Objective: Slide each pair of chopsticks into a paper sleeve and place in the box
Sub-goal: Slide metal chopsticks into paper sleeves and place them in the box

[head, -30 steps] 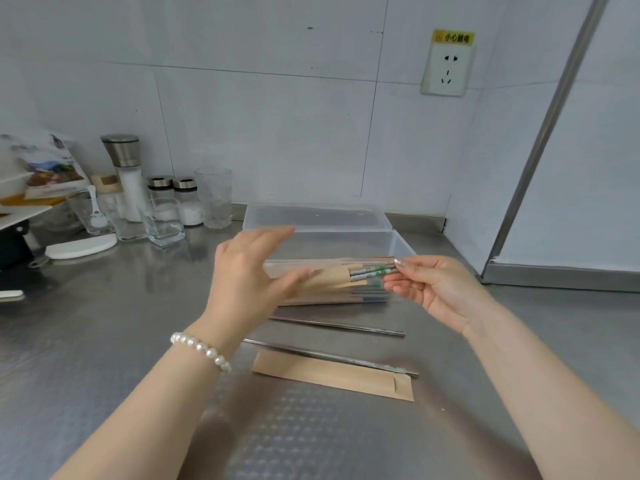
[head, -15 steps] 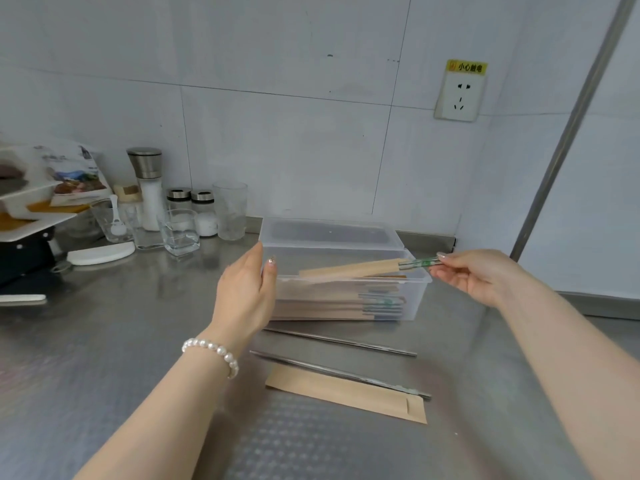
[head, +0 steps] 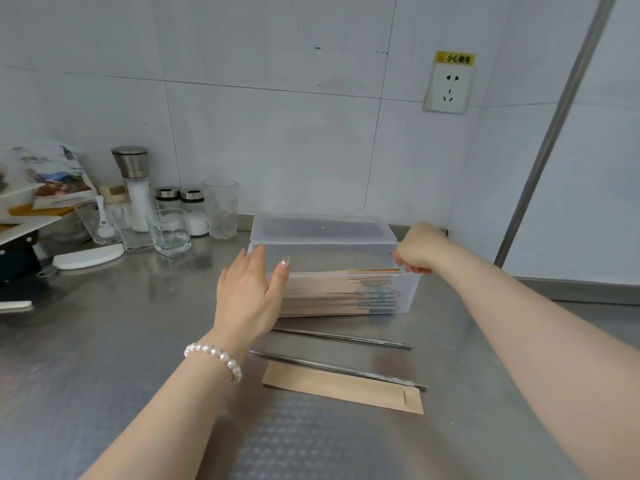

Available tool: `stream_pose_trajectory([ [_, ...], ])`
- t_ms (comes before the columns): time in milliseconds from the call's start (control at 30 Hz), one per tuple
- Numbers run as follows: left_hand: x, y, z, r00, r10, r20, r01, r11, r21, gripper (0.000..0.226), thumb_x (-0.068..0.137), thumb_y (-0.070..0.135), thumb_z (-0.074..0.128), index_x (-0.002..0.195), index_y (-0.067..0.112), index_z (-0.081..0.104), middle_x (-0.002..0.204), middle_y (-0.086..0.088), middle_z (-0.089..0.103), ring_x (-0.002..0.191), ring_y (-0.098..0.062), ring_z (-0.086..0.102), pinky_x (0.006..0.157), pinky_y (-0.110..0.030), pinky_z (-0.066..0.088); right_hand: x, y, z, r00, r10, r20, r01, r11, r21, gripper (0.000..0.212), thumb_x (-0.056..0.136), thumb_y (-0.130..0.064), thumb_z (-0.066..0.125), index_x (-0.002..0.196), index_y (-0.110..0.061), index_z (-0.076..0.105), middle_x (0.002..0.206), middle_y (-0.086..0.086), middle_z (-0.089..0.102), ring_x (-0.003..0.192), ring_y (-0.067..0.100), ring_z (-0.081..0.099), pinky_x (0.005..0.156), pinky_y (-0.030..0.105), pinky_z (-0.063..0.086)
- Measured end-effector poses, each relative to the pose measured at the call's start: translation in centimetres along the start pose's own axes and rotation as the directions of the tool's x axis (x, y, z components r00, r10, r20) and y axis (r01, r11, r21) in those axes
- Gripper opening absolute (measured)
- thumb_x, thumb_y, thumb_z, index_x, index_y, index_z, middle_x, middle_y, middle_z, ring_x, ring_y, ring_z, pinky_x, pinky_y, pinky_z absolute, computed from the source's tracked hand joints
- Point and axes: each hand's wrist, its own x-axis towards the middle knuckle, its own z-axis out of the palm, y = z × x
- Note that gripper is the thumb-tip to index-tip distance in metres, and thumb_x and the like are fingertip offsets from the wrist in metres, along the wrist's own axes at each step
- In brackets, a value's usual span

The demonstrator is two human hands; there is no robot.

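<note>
A translucent plastic box (head: 408,296) stands on the steel counter with its lid open behind it. It holds a stack of several sleeved chopstick pairs (head: 332,296). My right hand (head: 420,249) is at the box's right end, fingers curled, pinching the end of the top sleeved pair (head: 372,271), which lies level with the rim. My left hand (head: 247,292) is open, its fingers straight against the box's left front corner. In front of the box lie two loose metal chopsticks (head: 343,339) (head: 341,368) and an empty brown paper sleeve (head: 343,389).
At the back left stand a salt grinder (head: 133,187), two small shaker jars (head: 180,209), several glasses (head: 171,232) and a flat white lid (head: 88,256). A wall socket (head: 448,86) is above the box. A metal pole (head: 550,133) rises at the right.
My right hand has carried the sleeved pair over the box and lowered it onto the stack. My left hand has moved to the box's left end.
</note>
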Motion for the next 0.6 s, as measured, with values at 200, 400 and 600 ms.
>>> stream_pose_trajectory([
  [200,-0.7,1.3,-0.6,0.908,0.336,-0.252,-0.349,0.937,-0.01,0.049,0.08,0.052,0.043,0.106,0.015,0.064,0.103,-0.001,0.063,0.103,-0.023,0.053,0.088,-0.024,0.031,-0.1,1.2,1.2,0.991,-0.038,-0.132,0.048,0.996,0.078,0.023,0.087,-0.013,0.053,0.09,0.005,0.067,0.083,0.021,0.064,0.065,0.024,0.051,0.053,0.024,0.034],
  [400,-3.5,3.9,1.7,0.755,0.492,0.433,-0.489,0.863,-0.128,0.057,0.064,0.059,0.068,0.106,0.02,0.065,0.103,0.004,0.059,0.102,-0.01,0.048,0.092,-0.021,0.038,-3.6,3.8,1.8,0.842,-0.24,-0.483,0.42,0.853,0.309,0.026,0.088,-0.02,0.056,0.081,0.001,0.069,0.07,0.012,0.067,0.067,0.023,0.057,0.067,0.031,0.046],
  [600,-4.2,4.3,3.0,0.674,0.449,0.586,-0.469,0.874,-0.131,0.041,0.066,0.051,0.073,0.093,0.022,0.065,0.092,0.004,0.057,0.085,-0.009,0.049,0.08,-0.023,0.041,-5.2,5.9,4.5,0.802,-0.327,-0.5,0.53,0.775,0.343,0.021,0.086,-0.012,0.062,0.068,-0.001,0.064,0.055,0.006,0.047,0.052,0.006,0.038,0.052,0.016,0.03],
])
